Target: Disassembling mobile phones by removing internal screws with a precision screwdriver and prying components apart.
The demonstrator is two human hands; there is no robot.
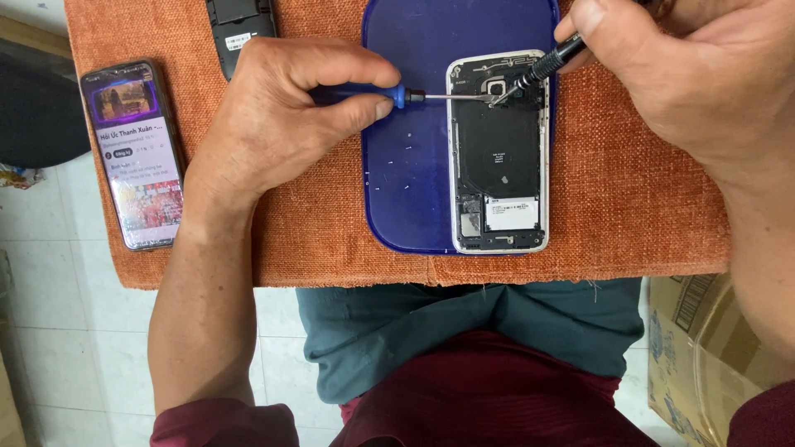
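Note:
An opened smartphone [500, 153] with its back cover off lies on a blue plastic tray [406, 190]. My left hand [277, 112] grips a blue-handled screwdriver [389, 93] whose metal shaft points right to the phone's upper part near the camera. My right hand [687, 79] holds a black knurled tool [542, 66], its tip meeting the same spot from the upper right. Several tiny screws [408, 153] lie loose on the tray left of the phone.
The tray rests on an orange woven cloth [629, 207]. A lit smartphone [137, 153] lies at the cloth's left edge, a black device [238, 29] at the top. A cardboard box [704, 348] stands on the tiled floor at lower right.

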